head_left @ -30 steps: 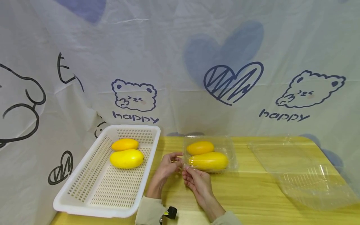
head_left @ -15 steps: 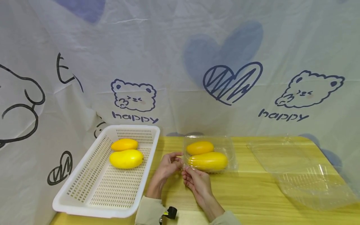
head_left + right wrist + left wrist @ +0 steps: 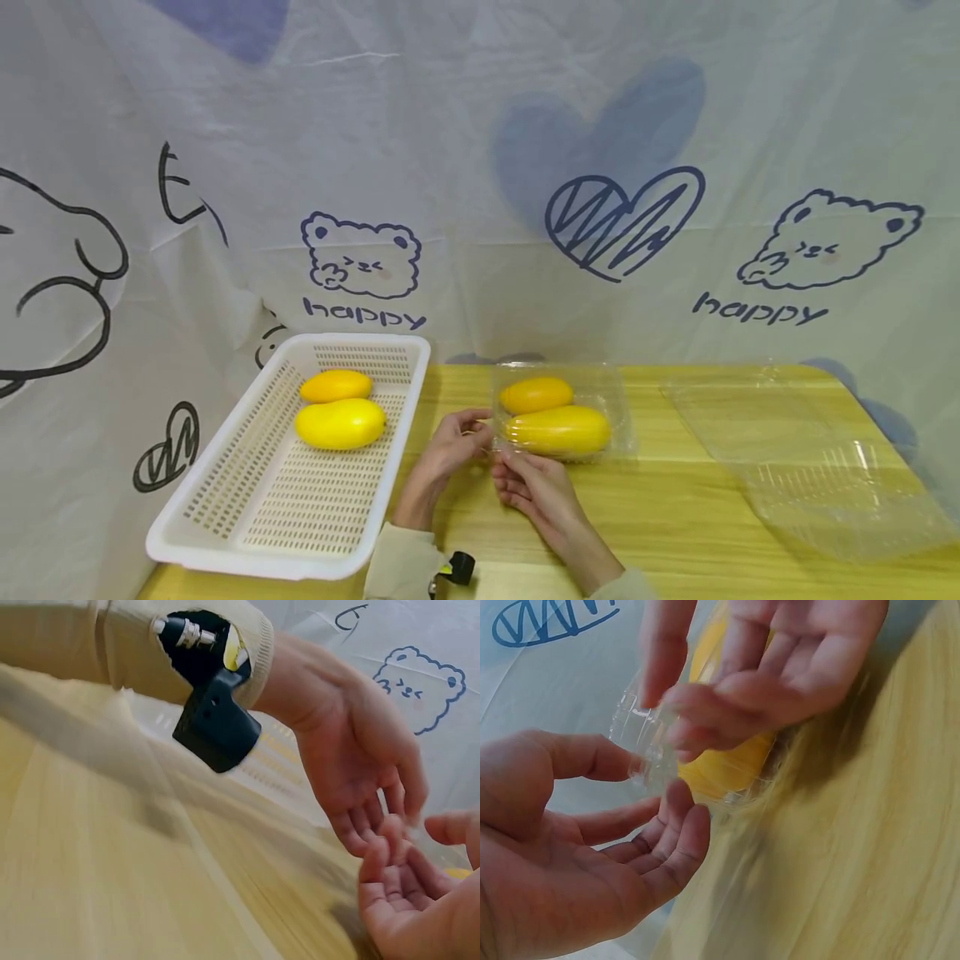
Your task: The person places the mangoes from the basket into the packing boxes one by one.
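A clear plastic box (image 3: 621, 429) with two yellow mangoes (image 3: 558, 430) inside stands on the table, its lid lying over them. My left hand (image 3: 454, 440) is at the box's left edge, thumb and a finger pinching the thin plastic rim. At the front left corner my right hand (image 3: 542, 492) holds the rim, thumb above and the other fingers curled below. In the left wrist view the right hand (image 3: 772, 682) is blurred and covers part of the box. The right wrist view shows both hands close together, the grip on the plastic partly hidden.
Left of the hands stands a white perforated basket (image 3: 378, 533) with two more mangoes (image 3: 340, 423) in it. An opened clear plastic box (image 3: 817, 467) lies at the right on the wooden table (image 3: 675, 533). A printed cloth (image 3: 480, 167) hangs behind.
My right hand and forearm have shifted slightly to the right and down at the box's corner. The left hand stays at its edge; the mangoes lie as before.
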`<state>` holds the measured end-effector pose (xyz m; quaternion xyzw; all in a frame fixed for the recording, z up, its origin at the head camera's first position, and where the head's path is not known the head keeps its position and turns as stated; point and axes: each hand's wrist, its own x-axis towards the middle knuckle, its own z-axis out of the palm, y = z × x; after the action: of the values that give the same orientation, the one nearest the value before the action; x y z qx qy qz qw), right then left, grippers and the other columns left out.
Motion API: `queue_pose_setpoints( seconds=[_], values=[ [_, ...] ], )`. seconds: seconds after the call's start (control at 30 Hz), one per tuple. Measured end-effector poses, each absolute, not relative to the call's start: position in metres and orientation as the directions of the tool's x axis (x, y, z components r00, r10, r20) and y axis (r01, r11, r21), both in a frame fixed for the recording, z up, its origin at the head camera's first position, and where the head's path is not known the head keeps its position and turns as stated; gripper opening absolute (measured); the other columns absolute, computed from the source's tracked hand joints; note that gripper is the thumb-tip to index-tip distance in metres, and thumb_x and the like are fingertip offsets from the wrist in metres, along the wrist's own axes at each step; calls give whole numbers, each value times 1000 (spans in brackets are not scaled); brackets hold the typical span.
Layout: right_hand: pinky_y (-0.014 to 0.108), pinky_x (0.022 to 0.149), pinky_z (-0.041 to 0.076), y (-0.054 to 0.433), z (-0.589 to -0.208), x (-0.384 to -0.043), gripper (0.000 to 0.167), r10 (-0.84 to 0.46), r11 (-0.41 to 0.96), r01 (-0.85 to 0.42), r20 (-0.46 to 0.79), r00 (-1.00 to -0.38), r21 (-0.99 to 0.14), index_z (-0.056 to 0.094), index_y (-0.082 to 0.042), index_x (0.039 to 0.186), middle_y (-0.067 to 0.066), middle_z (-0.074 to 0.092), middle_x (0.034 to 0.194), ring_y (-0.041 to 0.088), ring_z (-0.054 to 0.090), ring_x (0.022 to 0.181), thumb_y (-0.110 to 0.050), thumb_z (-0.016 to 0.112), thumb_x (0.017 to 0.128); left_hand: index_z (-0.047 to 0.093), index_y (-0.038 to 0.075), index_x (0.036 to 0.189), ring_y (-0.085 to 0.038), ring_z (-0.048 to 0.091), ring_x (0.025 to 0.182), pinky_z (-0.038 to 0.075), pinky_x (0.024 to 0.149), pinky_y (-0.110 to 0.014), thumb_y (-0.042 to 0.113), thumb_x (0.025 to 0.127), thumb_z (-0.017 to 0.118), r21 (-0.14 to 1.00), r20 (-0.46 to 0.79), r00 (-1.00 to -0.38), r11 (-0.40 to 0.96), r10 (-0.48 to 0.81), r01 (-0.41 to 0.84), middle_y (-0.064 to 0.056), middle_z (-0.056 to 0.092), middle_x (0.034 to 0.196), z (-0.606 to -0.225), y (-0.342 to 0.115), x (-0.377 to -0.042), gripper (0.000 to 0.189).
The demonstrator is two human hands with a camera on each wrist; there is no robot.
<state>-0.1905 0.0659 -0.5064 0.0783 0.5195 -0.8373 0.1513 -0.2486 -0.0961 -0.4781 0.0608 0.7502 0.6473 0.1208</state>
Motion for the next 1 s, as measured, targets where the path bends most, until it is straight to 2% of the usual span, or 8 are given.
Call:
queue_pose_setpoints(
  seconds=[0.17,0.33,0.43,0.6,0.8,1.0],
  values=[
    [26,77,58,88,-501,-181,36,-233,-310,327,-262,-936,-893,65,9,122,7,74,97,12,69,85,-21,65,102,52,-14,137,-18,56,85,55,78,-34,1,94,57,983,-95,-967,175,238,-53,-17,57,106,-479,-95,-247,46],
    [30,83,58,114,-490,-172,32,-331,-178,301,-231,-915,-937,64,7,120,8,73,102,17,70,91,-21,63,103,46,-12,142,-24,56,100,57,90,-39,0,95,58,988,-121,-961,119,251,-93,-23,51,120,-479,-95,-247,50],
    [35,87,59,130,-480,-167,30,-374,-95,238,-187,-908,-967,61,9,119,13,72,106,20,70,95,-17,62,103,45,-11,138,-25,55,103,56,94,-41,0,96,57,990,-136,-958,74,252,-121,-24,48,124,-480,-95,-247,44],
    [41,89,58,158,-454,-161,30,-422,50,84,-98,-901,-995,59,12,118,18,70,110,27,69,101,-15,59,105,46,-7,120,-24,55,102,55,97,-42,-2,96,56,990,-138,-960,36,245,-133,-20,48,118,-486,-94,-248,26],
    [34,87,58,191,-420,-154,29,-430,175,2,-79,-899,-984,62,8,117,13,71,110,29,69,103,-19,59,106,50,-4,107,-22,55,98,54,98,-43,1,98,55,990,-141,-955,52,260,-132,-12,49,105,-491,-91,-249,12],
    [32,88,57,225,-391,-151,27,-369,316,-82,-42,-929,-945,65,5,115,12,72,109,23,69,100,-20,60,105,58,-6,102,-19,54,93,53,99,-45,8,101,55,990,-133,-954,72,269,-118,-7,53,98,-492,-87,-248,14]
  ],
)
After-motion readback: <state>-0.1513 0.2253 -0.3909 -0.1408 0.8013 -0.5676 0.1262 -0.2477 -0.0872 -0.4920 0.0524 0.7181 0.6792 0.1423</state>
